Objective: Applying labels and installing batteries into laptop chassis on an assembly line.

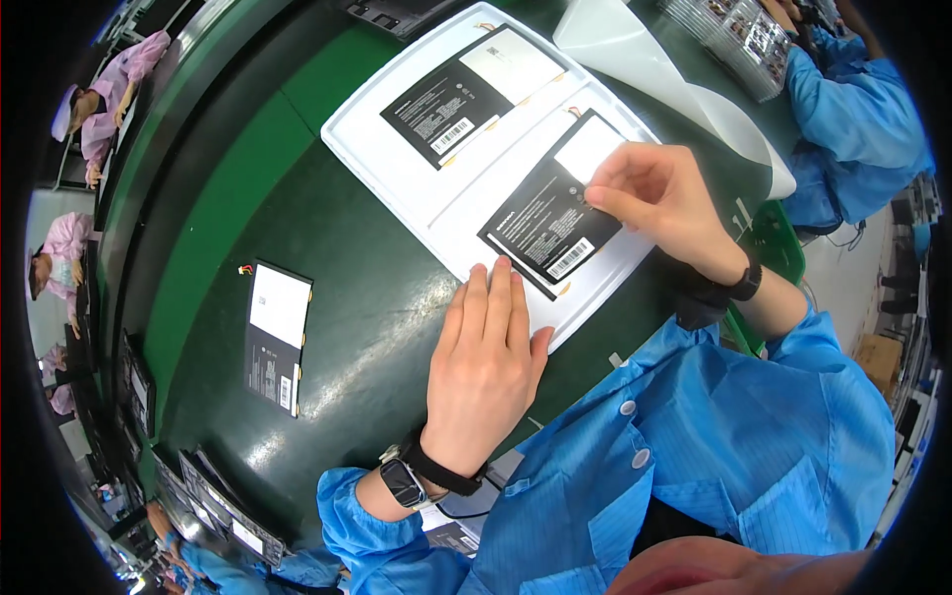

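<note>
A white two-section tray (349, 151) lies on the green table with a flat black-and-white battery pack in each section. Over the nearer battery pack (526, 233), my right hand (679, 203) has thumb and forefinger pinched together at the label's right side. Whatever sits between those fingertips is too small to make out. My left hand (481, 362) is open, palm down, its outstretched fingertips at the tray's near edge beside that pack's lower left corner. The farther battery pack (436, 111) lies untouched by either hand.
Left of the tray, a third battery pack (276, 337) rests on the table. More dark packs (213, 501) lean together at the lower left. A curled white sheet (684, 89) lies beyond the tray. A blue-sleeved co-worker (858, 119) is at right, near clear trays (729, 40) and a green bin (786, 238).
</note>
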Motion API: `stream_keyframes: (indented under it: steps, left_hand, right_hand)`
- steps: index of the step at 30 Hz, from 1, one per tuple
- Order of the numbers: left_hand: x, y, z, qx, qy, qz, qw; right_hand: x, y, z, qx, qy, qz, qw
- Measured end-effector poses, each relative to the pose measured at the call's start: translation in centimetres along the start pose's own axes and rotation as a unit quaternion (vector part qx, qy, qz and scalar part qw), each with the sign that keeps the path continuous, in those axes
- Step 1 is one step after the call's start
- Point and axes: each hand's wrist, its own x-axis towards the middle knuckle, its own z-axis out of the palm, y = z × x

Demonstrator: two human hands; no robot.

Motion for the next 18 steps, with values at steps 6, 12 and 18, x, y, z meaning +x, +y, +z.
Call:
stream_keyframes:
  steps: [6,12,18]
  left_hand:
    - [0.3,-0.2,-0.3,-0.002,-0.019,-0.002,1.000]
    - [0.3,-0.4,-0.3,-0.009,-0.019,0.002,1.000]
    - [0.5,-0.4,-0.4,-0.014,-0.020,0.003,1.000]
  right_hand:
    - [-0.2,1.4,0.4,-0.067,-0.007,0.005,0.998]
    - [-0.1,1.6,0.3,-0.064,0.015,-0.004,0.998]
    - [0.2,1.9,0.3,-0.040,0.001,-0.003,0.999]
